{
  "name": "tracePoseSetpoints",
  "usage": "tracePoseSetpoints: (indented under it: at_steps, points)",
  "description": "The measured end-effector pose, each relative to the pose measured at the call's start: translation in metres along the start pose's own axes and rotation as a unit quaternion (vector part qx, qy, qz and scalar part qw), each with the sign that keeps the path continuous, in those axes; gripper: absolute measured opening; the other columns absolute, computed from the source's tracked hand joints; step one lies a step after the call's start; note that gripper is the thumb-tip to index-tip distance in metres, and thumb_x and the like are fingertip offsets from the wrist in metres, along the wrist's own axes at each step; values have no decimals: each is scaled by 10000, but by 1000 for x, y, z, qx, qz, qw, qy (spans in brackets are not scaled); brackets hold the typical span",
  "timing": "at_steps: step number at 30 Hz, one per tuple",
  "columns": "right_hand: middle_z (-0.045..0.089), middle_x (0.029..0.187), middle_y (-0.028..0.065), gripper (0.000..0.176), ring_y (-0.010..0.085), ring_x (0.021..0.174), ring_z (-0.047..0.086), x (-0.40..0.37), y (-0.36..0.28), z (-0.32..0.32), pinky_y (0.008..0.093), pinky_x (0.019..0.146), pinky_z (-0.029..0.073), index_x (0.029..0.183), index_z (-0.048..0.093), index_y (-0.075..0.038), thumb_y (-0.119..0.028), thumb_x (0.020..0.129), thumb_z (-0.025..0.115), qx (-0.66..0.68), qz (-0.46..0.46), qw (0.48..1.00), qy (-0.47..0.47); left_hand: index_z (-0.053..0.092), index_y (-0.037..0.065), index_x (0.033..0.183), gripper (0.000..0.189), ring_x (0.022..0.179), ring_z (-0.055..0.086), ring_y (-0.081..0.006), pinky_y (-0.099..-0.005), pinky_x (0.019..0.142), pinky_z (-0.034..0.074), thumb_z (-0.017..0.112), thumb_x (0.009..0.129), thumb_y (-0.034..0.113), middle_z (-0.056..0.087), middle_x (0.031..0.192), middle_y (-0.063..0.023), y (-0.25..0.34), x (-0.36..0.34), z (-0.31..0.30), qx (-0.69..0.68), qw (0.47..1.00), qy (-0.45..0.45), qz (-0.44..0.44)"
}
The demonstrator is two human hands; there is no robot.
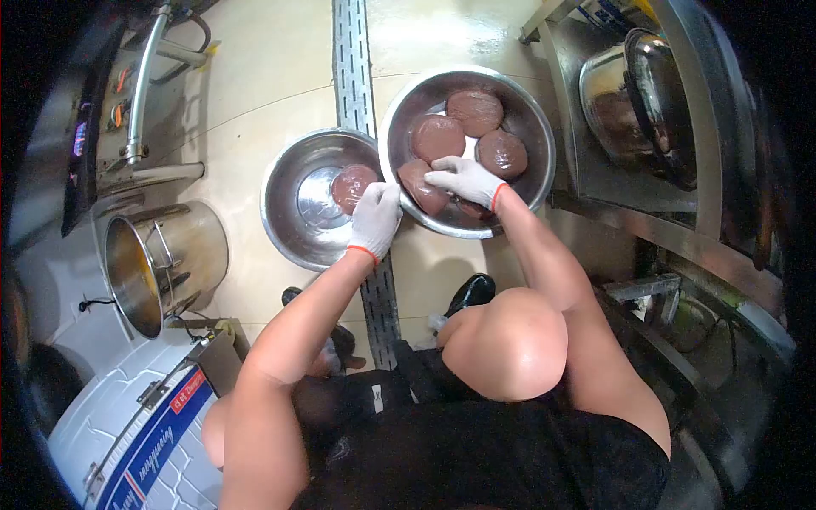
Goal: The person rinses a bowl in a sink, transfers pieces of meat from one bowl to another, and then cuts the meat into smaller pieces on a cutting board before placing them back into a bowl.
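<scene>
Left hand (376, 219) and right hand (467, 181), both being covered by white gloves with orange cuffs, are being held low over two metal basins on the floor (255, 106). By the right hand, a tilted brown block (421, 190) is being grasped near the left wall of the larger basin (534, 170). The left hand is being held at the right side of the smaller basin (287, 183), beside the rim of the larger one; its fingertips are being partly hidden, and whether anything is being gripped by it cannot be told.

In the smaller basin, a single round brown block (351, 187) is being partly covered by the left hand. In the larger basin, three more round brown blocks (474, 112) are being held beyond the right hand, and another piece (473, 209) is being mostly hidden beneath its wrist.

A slotted drain grate (353, 59) is being partly covered by the basins. To the left, a tall metal pot (197, 255) is being shown near a panelled appliance (174, 442); to the right, another pot (608, 98) is being held within a metal rack (586, 204).
</scene>
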State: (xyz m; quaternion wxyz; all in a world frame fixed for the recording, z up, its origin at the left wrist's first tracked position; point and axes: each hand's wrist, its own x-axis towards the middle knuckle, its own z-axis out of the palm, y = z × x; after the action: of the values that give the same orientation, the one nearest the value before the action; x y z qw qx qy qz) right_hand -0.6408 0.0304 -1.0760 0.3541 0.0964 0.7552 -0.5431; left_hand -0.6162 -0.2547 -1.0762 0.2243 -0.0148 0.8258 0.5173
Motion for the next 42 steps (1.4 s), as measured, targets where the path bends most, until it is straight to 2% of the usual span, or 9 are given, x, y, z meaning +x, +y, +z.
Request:
tracePoseSetpoints:
  at_steps: [7, 9, 11, 17, 22, 28, 34, 40, 42]
  points:
    - [686, 1590, 392, 1098, 490, 1505, 684, -7, -2, 43, 455, 1287, 526, 1668, 569, 97, -605, 879, 866, -138, -10, 984, 111, 593, 157, 951, 291, 602, 486, -89, -277, 542, 386, 580, 1159, 359, 552, 802, 38, 18, 9, -7, -316, 882, -58, -344]
    - [753, 1507, 348, 940, 416, 1431, 744, -7, 1, 39, 444, 1235, 556, 1572, 647, 109, -537, 916, 836, -8, -18, 992, 124, 710, 85, 1238, 461, 893, 760, -230, -409, 864, 655, 646, 1165, 535, 742, 1035, -46, 8, 11, -21, -256, 904, -104, -327]
    - [807, 1400, 176, 694, 224, 1281, 745, -13, 2, 37, 386, 1131, 588, 1541, 701, 32, -405, 1007, 779, 145, 20, 989, 36, 707, 77, 1294, 546, 939, 769, -244, -436, 902, 658, 626, 1166, 601, 752, 1082, -66, 4, 12, -28, -285, 891, -112, -335]
    - [780, 1524, 234, 652, 275, 1446, 722, -82, -79, 43, 402, 1243, 556, 1620, 665, 15, -337, 1094, 824, -8, -223, 975, -12, 571, 123, 1701, 829, 1585, 610, -398, -623, 1339, 485, 376, 1216, 767, 649, 1703, -177, 24, 10, -73, -575, 723, -233, -304]
    - [796, 1301, 271, 659, 453, 1223, 790, -65, -22, 13, 563, 1073, 636, 1360, 792, -65, -607, 984, 791, -360, -3, 918, 164, 547, 145, 1732, 599, 1543, 654, -387, -613, 1318, 527, 385, 1264, 482, 672, 1690, -145, -41, 10, -106, -469, 839, -219, -169]
    - [660, 1442, 214, 825, 438, 1350, 676, -63, 40, 67, 585, 1078, 613, 1479, 667, -111, -585, 867, 953, -441, 70, 828, 340, 616, 182, 1674, 615, 1468, 698, -393, -654, 1210, 589, 477, 1229, 583, 711, 1636, -106, -23, 30, -146, -536, 775, -111, -316]
    - [631, 1393, 220, 862, 440, 1275, 690, -34, 25, 67, 591, 1017, 637, 1470, 648, -101, -557, 814, 970, -439, 134, 839, 291, 756, 142, 1512, 600, 1399, 718, -241, -441, 1191, 582, 615, 1175, 618, 791, 1482, -82, -52, 61, -158, -392, 892, 3, -227]
    - [664, 1500, 298, 756, 488, 1305, 761, -41, 18, 37, 538, 1112, 637, 1479, 765, -112, -548, 871, 869, -346, 146, 894, 245, 667, 121, 1598, 707, 1184, 714, -283, -471, 1062, 592, 697, 1114, 635, 747, 1493, -100, -68, 56, -168, -212, 912, 62, -346]
    - [777, 1426, 226, 746, 308, 1203, 806, -32, 33, 16, 449, 1080, 646, 1524, 761, -55, -530, 951, 814, -182, 163, 961, 126, 715, 94, 1554, 655, 1200, 735, -294, -461, 1057, 600, 704, 1125, 589, 774, 1469, -115, -68, 54, -174, -191, 917, 72, -342]
